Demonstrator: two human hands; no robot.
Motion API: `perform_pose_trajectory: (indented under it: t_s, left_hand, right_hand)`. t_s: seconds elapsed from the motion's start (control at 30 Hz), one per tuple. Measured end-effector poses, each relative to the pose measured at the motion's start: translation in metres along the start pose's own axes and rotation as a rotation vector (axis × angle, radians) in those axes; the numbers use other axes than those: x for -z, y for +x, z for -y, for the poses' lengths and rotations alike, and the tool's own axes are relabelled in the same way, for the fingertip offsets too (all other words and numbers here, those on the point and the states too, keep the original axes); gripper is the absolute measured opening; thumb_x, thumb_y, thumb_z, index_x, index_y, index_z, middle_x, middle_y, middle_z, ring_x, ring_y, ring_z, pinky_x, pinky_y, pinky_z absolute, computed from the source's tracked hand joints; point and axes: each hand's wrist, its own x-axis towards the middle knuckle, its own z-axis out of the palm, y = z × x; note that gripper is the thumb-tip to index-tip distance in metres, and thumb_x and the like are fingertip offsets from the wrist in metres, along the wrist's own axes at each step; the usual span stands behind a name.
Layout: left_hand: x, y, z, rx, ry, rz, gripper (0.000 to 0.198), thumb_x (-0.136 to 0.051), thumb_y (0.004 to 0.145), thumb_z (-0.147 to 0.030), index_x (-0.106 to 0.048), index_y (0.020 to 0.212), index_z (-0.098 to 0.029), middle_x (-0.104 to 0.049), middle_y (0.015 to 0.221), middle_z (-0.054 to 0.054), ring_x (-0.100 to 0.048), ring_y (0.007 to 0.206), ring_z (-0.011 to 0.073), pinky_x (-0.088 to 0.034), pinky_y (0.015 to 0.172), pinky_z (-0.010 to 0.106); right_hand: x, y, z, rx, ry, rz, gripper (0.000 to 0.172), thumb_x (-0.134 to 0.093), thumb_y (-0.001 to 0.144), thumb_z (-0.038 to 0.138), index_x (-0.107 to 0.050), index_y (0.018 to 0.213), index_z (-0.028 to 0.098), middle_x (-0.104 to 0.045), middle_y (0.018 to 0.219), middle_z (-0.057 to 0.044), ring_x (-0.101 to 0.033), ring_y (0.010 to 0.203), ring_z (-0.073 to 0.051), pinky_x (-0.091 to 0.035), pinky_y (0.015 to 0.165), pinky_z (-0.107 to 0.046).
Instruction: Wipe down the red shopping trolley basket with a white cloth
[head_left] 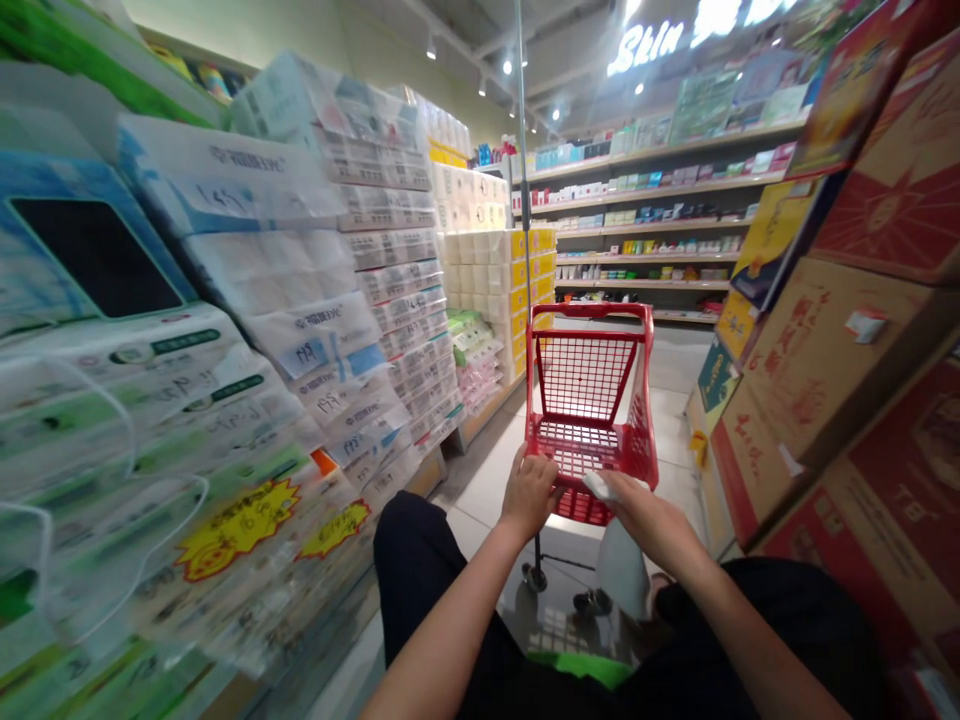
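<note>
A small red shopping cart [589, 375] with a grid basket stands in front of my knees. My left hand [530, 492] is closed around the left part of its near edge. In my right hand [645, 510] is a crumpled white cloth or tissue [600, 486], pressed against the near edge further right. Most of the right fingers are hidden by the hand and the white material. Cart wheels [534, 577] rest on the tiled floor below.
Tall stacks of packaged tissue paper [394, 230] line the left side, with a dark-screened device [97, 255] and white cable among them. Cardboard cartons [817, 370] rise on the right. Shelves of boxed goods [645, 215] and a thin metal pole [524, 190] stand ahead.
</note>
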Motion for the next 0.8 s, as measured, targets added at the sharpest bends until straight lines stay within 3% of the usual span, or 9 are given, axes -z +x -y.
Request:
perform_pose_trajectory:
  t_s: [0.1,0.23,0.37,0.47,0.53,0.63,0.7,0.8]
  left_hand:
    - [0.0,0.0,-0.001,-0.004,-0.006,0.0,0.019,-0.061,0.085,-0.033,-0.052,0.097,-0.022,-0.057,0.1,0.004,-0.053,0.098,0.0231,-0.027,0.113,0.053]
    - [0.0,0.0,-0.001,0.014,-0.009,-0.006,0.019,-0.061,0.085,-0.032,-0.052,0.099,-0.022,-0.057,0.098,0.004,-0.052,0.097,0.0229,-0.028,0.113,0.052]
    - [0.001,0.0,-0.001,0.024,-0.004,-0.011,0.021,-0.061,0.084,-0.03,-0.052,0.102,-0.022,-0.057,0.1,0.004,-0.052,0.098,0.0234,-0.029,0.112,0.053]
    - [0.002,0.0,-0.001,0.018,0.004,-0.013,0.021,-0.062,0.083,-0.03,-0.052,0.099,-0.021,-0.057,0.1,0.005,-0.053,0.097,0.0233,-0.029,0.112,0.053]
    - [0.002,-0.001,-0.001,0.006,0.003,-0.013,0.021,-0.063,0.083,-0.03,-0.052,0.099,-0.021,-0.057,0.1,0.005,-0.053,0.097,0.0231,-0.028,0.113,0.052]
    - [0.002,-0.001,-0.001,0.004,0.001,-0.013,0.025,-0.063,0.082,-0.03,-0.052,0.102,-0.021,-0.057,0.1,0.005,-0.053,0.098,0.0237,-0.028,0.112,0.053]
    - [0.001,-0.001,-0.001,0.012,0.002,-0.009,0.025,-0.063,0.082,-0.031,-0.052,0.103,-0.022,-0.057,0.1,0.005,-0.053,0.098,0.0244,-0.028,0.112,0.055]
    - [0.001,-0.001,-0.001,0.021,0.007,-0.002,0.023,-0.063,0.082,-0.031,-0.053,0.101,-0.022,-0.057,0.1,0.005,-0.053,0.098,0.025,-0.028,0.112,0.057]
  right_hand:
    - [0.015,0.003,-0.009,0.007,0.107,-0.103,0.041,-0.037,0.093,0.028,-0.044,0.133,0.031,-0.056,0.13,-0.005,-0.06,0.11,-0.021,-0.052,0.075,-0.029]
    - [0.036,0.012,-0.001,-0.113,0.034,-0.219,0.055,-0.043,0.089,0.031,-0.033,0.142,0.028,-0.05,0.137,-0.008,-0.064,0.098,-0.023,-0.052,0.069,-0.032]
    - [0.033,0.023,0.017,-0.141,-0.069,-0.131,0.06,-0.045,0.089,0.046,-0.03,0.144,0.026,-0.045,0.141,-0.012,-0.065,0.091,-0.024,-0.049,0.062,-0.032]
    - [0.024,0.028,0.021,-0.131,-0.017,-0.084,0.052,-0.036,0.093,0.051,-0.037,0.141,0.029,-0.053,0.136,-0.007,-0.063,0.1,-0.023,-0.049,0.069,-0.032]
    - [0.024,0.03,0.016,-0.136,-0.019,-0.122,0.045,-0.029,0.097,0.049,-0.045,0.135,0.032,-0.061,0.127,-0.004,-0.062,0.101,-0.022,-0.047,0.075,-0.033]
    - [0.027,0.03,0.002,0.003,-0.127,-0.179,0.043,-0.039,0.093,0.054,-0.053,0.128,0.033,-0.063,0.124,-0.004,-0.057,0.108,-0.025,-0.042,0.086,-0.04]
    - [0.024,0.03,-0.008,0.168,-0.176,-0.138,0.047,-0.047,0.088,0.059,-0.054,0.127,0.033,-0.062,0.125,-0.004,-0.055,0.111,-0.026,-0.038,0.093,-0.042]
    - [0.012,0.029,-0.019,0.291,-0.198,-0.025,0.039,-0.046,0.091,0.056,-0.06,0.116,0.028,-0.071,0.103,-0.004,-0.063,0.091,-0.02,-0.038,0.084,-0.035]
